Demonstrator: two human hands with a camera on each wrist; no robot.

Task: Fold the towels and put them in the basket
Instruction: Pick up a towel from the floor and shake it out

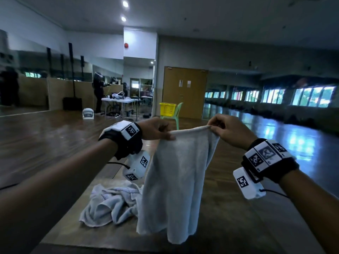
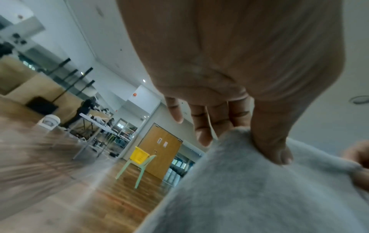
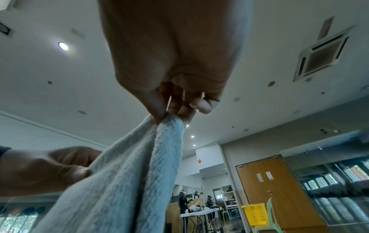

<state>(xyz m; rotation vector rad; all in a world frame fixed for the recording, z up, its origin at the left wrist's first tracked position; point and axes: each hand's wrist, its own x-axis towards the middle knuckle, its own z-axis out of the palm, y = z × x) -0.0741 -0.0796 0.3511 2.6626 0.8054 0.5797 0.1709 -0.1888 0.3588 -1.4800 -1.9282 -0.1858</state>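
A grey-white towel (image 1: 176,176) hangs in the air in front of me, held by its top edge. My left hand (image 1: 166,135) pinches the top left corner, thumb on the cloth (image 2: 275,151). My right hand (image 1: 213,128) pinches the top right corner between thumb and fingers (image 3: 165,116). The towel's lower edge hangs just above the wooden table (image 1: 229,226). A heap of crumpled white towels (image 1: 111,204) lies on the table to the lower left. The yellow basket (image 1: 167,109) stands on a green chair (image 1: 177,114) far across the room.
The table's left edge runs diagonally down to my left. Beyond lies a wide wooden floor. A white folding table (image 1: 119,101) with gear and a person (image 1: 98,88) stand at the back left, near a brown double door (image 1: 184,92).
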